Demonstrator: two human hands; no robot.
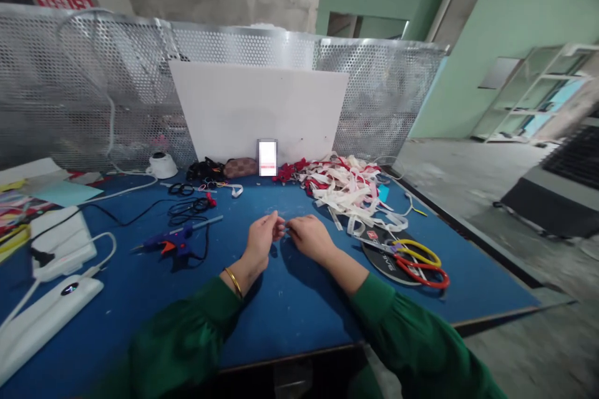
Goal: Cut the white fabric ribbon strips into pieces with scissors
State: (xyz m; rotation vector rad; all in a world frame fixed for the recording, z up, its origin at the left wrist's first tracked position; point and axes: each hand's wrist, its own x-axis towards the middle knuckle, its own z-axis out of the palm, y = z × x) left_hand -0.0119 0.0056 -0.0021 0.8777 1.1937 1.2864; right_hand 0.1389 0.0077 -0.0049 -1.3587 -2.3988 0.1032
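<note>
My left hand (262, 240), with a gold bangle at the wrist, is held above the middle of the blue table (299, 318). My right hand (309, 237) faces it, the fingertips of both nearly meeting. Both hands have their fingers curled into a pinch; whatever is between them is too small or hidden to make out. Left of my hands lies a blue glue gun (175, 242) with an orange trigger. Scissors (416, 262) with one yellow and one red handle rest on a black oval mat (374, 257) to the right.
A heap of white and red ribbons (346, 190) covers the back right. A bright-screened device (267, 159) stands before a white board (262, 106). At left are a white power strip (65, 243), a long white device (51, 327), cables and papers (65, 190).
</note>
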